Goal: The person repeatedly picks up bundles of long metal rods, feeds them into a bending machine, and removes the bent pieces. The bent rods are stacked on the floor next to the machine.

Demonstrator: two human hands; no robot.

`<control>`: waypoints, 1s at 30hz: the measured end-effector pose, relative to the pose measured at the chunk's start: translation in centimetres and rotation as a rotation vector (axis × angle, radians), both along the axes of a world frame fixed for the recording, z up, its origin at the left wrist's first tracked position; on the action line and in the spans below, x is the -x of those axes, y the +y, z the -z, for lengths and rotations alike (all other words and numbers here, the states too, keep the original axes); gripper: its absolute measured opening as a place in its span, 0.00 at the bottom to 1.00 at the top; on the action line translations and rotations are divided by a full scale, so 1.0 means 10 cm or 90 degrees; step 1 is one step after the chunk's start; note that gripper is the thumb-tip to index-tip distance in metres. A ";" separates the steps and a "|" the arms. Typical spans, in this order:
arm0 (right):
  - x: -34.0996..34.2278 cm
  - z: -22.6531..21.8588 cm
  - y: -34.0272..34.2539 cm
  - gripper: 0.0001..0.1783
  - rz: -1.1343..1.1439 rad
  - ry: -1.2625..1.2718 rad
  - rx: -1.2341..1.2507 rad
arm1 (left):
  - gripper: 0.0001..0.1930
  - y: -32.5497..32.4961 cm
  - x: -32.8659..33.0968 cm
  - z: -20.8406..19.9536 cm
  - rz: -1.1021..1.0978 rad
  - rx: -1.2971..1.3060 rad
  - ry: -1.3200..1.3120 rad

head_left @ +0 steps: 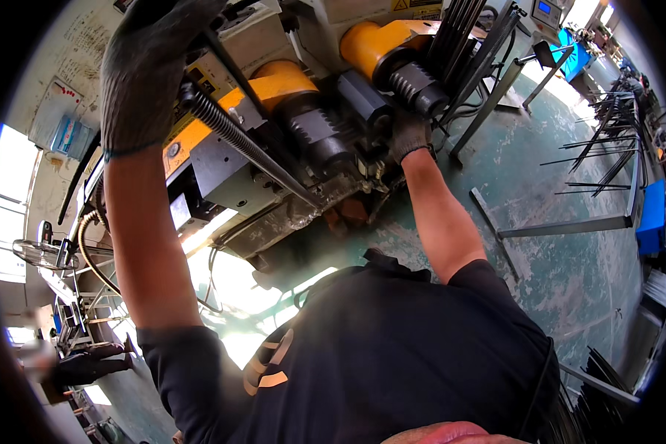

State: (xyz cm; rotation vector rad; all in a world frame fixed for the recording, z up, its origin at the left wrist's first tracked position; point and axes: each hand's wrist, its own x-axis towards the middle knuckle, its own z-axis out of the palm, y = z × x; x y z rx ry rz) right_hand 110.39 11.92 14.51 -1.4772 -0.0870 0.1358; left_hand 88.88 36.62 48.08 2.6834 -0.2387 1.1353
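Observation:
My left hand [144,81], in a dark grey knit glove, is raised at the upper left beside a yellow and grey machine [233,103]. Its fingers run into shadow at the top edge, near the upper end of a dark bar [233,70]; their grip is unclear. A coil spring on a rod [237,137] slants below that bar. My right hand [409,135], gloved too, reaches in by a black hexagonal cylinder [364,98] and a ridged black roller [418,87]. Its fingers are hidden among these parts. Another ridged roller [320,133] sits to the left.
Thin dark rods [462,37] stand upright beyond the rollers. At right, a metal stand [566,226] rests on the worn green floor, with more long rods [607,148] behind it. A fan [37,254] and another person [89,364] are at the far left.

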 end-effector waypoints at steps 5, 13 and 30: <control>-0.09 0.17 -0.02 0.23 -0.048 -0.096 0.011 | 0.18 -0.62 -0.10 -0.16 -0.029 0.241 0.000; -0.30 0.47 -0.19 0.43 -0.088 -0.376 0.389 | 0.10 -1.27 0.02 -0.19 0.021 0.530 -0.004; -0.31 0.49 -0.14 0.39 -0.089 -0.255 0.245 | 0.13 -1.23 0.02 -0.32 0.016 0.477 0.060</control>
